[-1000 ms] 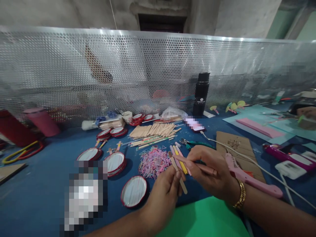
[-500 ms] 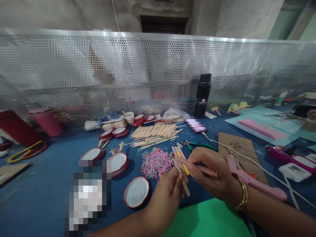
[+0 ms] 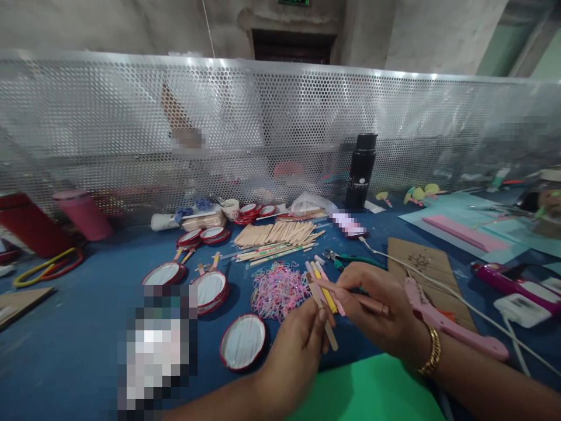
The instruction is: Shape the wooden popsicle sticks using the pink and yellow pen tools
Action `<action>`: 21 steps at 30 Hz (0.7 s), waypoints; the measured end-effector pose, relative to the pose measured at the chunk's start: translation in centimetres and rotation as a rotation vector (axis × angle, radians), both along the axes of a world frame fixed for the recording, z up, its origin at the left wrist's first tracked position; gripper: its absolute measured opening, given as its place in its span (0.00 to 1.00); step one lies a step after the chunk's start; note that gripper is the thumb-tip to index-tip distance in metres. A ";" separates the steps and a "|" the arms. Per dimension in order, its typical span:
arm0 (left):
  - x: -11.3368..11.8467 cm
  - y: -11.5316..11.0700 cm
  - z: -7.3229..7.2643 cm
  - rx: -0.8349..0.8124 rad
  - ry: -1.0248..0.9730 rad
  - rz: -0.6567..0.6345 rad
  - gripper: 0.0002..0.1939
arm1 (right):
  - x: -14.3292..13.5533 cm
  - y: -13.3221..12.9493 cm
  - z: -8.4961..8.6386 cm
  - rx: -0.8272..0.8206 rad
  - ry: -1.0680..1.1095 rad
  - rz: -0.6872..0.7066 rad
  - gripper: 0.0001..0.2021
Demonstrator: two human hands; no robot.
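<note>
My left hand [image 3: 295, 339] pinches a wooden craft stick [image 3: 330, 336], which slants with its brown-coloured upper end away from me. In my right hand [image 3: 379, 301], gripped like a pen, is a brownish-pink marker [image 3: 371, 303]. Its tip meets or nearly meets the stick's coloured end; I cannot tell exactly. Just behind the stick lie several markers, one of them yellow [image 3: 329, 301]. A heap of pastel rubber bands [image 3: 277, 292] is beyond my left hand, and a red-rimmed jar lid [image 3: 242, 342] lies left of it. Green paper [image 3: 368, 389] is below both hands.
Craft sticks [image 3: 272, 233] are piled farther back, near more lids [image 3: 210, 290]. A black bottle [image 3: 362, 169] stands by the perforated metal screen [image 3: 245, 117]. To the right are green-handled pliers [image 3: 359, 261], a pink glue gun [image 3: 451, 327], cardboard [image 3: 433, 257] and a white cable [image 3: 421, 270].
The view has shifted very slightly. Both hands keep the same hold, with the marker still at the stick's upper end.
</note>
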State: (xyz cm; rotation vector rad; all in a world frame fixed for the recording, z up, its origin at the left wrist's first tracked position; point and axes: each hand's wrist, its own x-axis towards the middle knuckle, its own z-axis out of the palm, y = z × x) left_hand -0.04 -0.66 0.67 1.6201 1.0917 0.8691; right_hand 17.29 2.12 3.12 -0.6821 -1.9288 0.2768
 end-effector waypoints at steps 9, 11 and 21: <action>-0.1 0.1 -0.2 -0.011 0.007 -0.029 0.18 | -0.1 -0.2 0.2 0.022 -0.008 0.021 0.04; -0.1 0.1 -0.2 -0.012 -0.009 -0.025 0.18 | 0.0 -0.1 0.1 0.008 -0.005 -0.011 0.04; -0.1 -0.1 -0.5 -0.018 -0.024 -0.032 0.17 | 0.2 0.0 -0.3 0.006 0.007 0.039 0.03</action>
